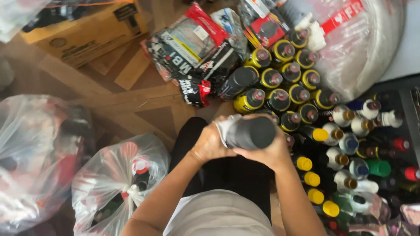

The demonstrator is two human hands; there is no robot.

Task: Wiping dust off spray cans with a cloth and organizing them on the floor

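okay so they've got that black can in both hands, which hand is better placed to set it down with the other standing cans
Right, likely. The right hand grips the black can on the side facing the standing cans, which crowd the floor to the person's right and ahead. The left hand is on the can's white-wrapped end, away from them.

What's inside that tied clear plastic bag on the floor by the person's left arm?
Through the clear bag show a dark bottle shape and some red and white round tops. The crinkled plastic blurs them, so their exact kind and number cannot be told, and anything underneath is hidden.

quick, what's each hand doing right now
Left hand: closed around the white end of the black can.
Right hand: closed under the same can's black body.
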